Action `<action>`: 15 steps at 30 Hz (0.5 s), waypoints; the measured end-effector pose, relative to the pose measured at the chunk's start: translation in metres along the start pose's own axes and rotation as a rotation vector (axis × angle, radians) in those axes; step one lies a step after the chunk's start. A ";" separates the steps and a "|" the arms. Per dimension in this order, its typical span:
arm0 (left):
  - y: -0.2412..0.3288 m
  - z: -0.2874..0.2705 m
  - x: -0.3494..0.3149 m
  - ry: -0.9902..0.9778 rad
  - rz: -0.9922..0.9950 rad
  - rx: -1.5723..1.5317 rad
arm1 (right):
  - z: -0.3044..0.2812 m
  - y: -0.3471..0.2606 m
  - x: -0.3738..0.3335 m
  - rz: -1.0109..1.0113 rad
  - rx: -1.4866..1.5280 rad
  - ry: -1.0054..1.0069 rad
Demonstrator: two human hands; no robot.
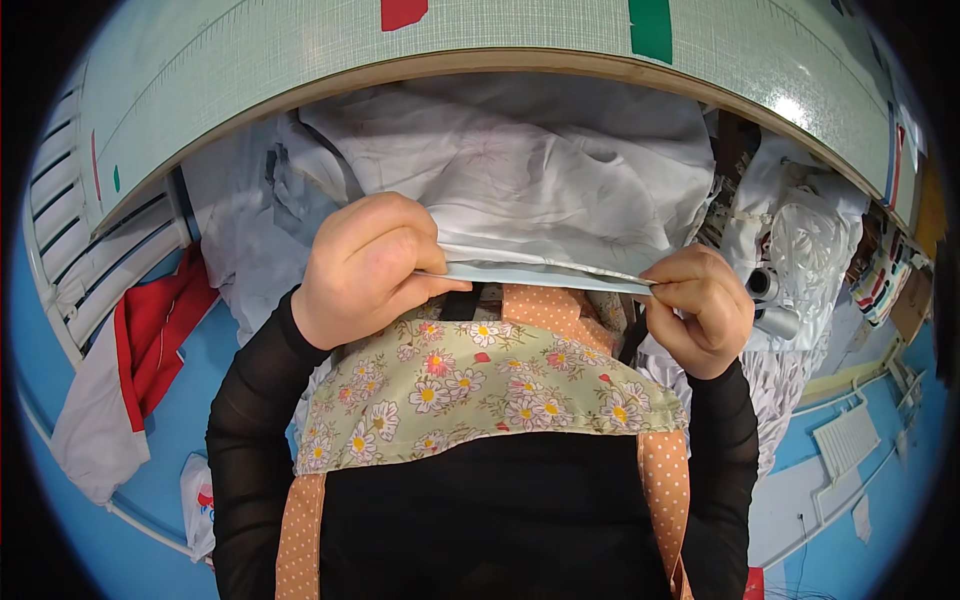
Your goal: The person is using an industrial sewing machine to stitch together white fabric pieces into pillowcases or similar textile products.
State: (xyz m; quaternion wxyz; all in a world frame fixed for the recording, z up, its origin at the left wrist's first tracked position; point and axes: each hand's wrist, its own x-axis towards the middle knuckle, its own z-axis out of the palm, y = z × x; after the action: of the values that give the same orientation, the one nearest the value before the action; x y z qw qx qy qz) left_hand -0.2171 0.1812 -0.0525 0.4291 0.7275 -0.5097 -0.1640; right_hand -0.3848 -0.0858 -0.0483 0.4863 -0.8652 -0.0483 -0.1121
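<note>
A length of white fabric (545, 268) is stretched between my two hands, its edge folded over into a narrow pale strip. My left hand (375, 262) pinches the strip's left end between thumb and bent fingers. At the other end, my right hand (700, 308) grips the same edge with thumb and forefinger. Beyond the strip, a white sheet-like cloth (500, 150) with faint pinkish marks spreads away and passes under the table edge. Both hands hover just in front of my flowered apron (470, 385).
A pale green table (520, 25) with a wooden edge curves across the far side, bearing red and green patches. At left, a red and white garment (150, 365) hangs by a white slatted rack (85, 240). On the right lie white fabric, clear plastic (805, 235) and grey spools (775, 305).
</note>
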 end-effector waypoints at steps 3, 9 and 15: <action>0.001 -0.001 0.002 -0.020 -0.063 -0.046 | 0.000 0.001 0.000 0.042 -0.001 0.003; 0.002 -0.002 0.003 -0.075 -0.231 -0.124 | 0.001 0.003 -0.001 0.163 0.022 0.018; 0.000 0.001 0.006 -0.061 -0.281 -0.189 | 0.001 0.002 -0.001 0.333 0.090 0.007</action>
State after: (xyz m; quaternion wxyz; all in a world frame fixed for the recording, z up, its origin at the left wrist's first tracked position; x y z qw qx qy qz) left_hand -0.2157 0.1757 -0.0515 0.4529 0.7426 -0.3981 -0.2915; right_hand -0.3851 -0.0865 -0.0509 0.5365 -0.8383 0.0923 -0.0306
